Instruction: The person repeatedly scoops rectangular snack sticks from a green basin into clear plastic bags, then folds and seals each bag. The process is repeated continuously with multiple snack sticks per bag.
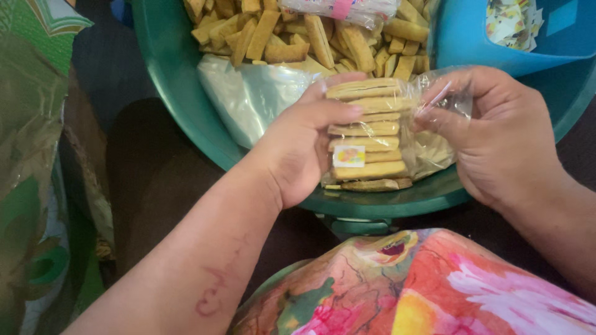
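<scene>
Left hand [298, 146] grips a clear bag [372, 133] of stacked biscuits above the green basin [180, 105]; right hand [496, 130] pinches the bag's open end.

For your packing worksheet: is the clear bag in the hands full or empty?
Full: the clear bag holds stacked biscuit sticks top to bottom, gripped by the left hand and right hand.

Gripped between left hand [304, 146] and right hand [496, 133]: clear bag [379, 133] of stacked biscuits. Directly beneath the grip, basin [186, 105] rim. Beyond the grip, inside the basin, loose biscuits [310, 31] on plastic sheet [248, 93]. Beyond and right, tub [465, 37]. Nearer than the grip, patterned cloth [422, 285].
</scene>
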